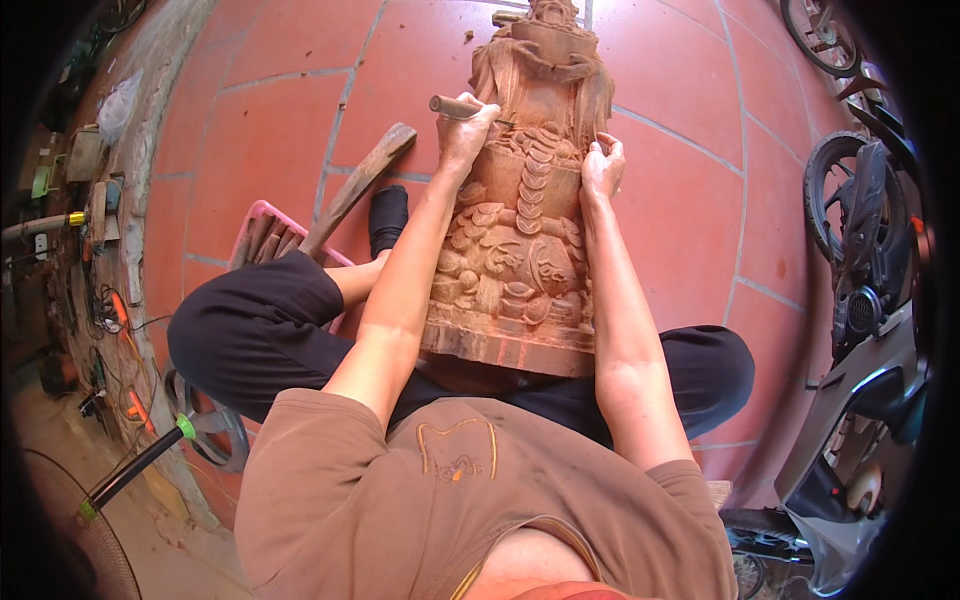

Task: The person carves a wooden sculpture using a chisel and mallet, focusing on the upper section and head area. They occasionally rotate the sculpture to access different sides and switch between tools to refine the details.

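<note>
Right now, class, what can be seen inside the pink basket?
Brown sticks lie inside the pink basket. The person's left leg covers its near part, so anything there or beneath the sticks cannot be seen.

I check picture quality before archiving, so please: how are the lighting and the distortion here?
Head view: black borders at both sides; grout lines bow on the tiled floor; the carved statue is well lit, its relief readable, without strong glare.

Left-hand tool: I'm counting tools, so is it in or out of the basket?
Out: the left hand grips the tool at the carving.
</note>
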Available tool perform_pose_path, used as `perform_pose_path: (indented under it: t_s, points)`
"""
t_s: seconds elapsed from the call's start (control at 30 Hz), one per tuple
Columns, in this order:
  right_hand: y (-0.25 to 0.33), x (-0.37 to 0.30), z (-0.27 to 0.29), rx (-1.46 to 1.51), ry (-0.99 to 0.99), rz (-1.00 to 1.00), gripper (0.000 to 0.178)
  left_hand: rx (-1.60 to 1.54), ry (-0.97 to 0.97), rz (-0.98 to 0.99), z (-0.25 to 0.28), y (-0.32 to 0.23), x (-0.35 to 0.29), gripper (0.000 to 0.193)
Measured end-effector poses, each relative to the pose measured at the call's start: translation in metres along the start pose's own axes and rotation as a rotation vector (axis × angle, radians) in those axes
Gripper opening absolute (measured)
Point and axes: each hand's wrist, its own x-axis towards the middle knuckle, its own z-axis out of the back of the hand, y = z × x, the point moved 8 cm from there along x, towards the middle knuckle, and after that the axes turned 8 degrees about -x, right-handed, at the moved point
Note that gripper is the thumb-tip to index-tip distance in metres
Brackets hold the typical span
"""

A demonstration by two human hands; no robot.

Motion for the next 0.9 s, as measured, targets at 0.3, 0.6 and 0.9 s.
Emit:
perform_pose_path:
  t_s: [0.3, 0.6, 0.9]
  points:
    - [0.016, -0.013, 0.011, -0.046, 0.004, -0.043, 0.021, -0.086, 0.022, 0.082, 0.006, -0.019, -0.005, 0.014]
    - [0.002, -0.003, 0.006, -0.019, -0.008, -0.018, 0.021, 0.210, 0.053, -0.004, 0.006, -0.010, 0.005, 0.012]
    - [0.004, -0.001, 0.005, 0.014, 0.012, 0.003, 0.021, -0.030, -0.001, 0.003, -0.011, -0.003, 0.005, 0.016]
